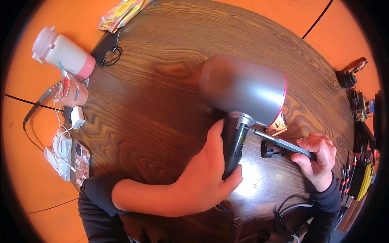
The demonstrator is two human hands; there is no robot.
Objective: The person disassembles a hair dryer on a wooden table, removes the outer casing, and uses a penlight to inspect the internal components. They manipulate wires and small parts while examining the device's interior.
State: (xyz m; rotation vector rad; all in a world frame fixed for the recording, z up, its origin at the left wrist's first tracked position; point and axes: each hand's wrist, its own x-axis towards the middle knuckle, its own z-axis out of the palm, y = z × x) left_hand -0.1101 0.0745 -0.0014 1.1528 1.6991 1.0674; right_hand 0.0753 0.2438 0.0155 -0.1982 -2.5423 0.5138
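Note:
A grey hair dryer (243, 87) with a pink ring at one end is held up over the wooden table. My left hand (202, 174) is wrapped round its black handle (231, 143), fingers partly hidden behind it. Along the handle's right side an opening shows the inside. My right hand (318, 158) grips a slim grey screwdriver (285, 143) between thumb and fingers. Its shaft points left, and the tip meets the handle just below the silver collar. Whether it sits in a screw is too small to tell. Below the shaft lies a black plastic part (270, 150).
Behind the handle sits a small box (278, 124) with tiny pieces. Cables (291, 206) lie at the near right. Tools (347, 178) line the right edge. On the left are a pink-and-white bottle (65, 52), a pouch (75, 91), a white charger (77, 117) and a phone (83, 162).

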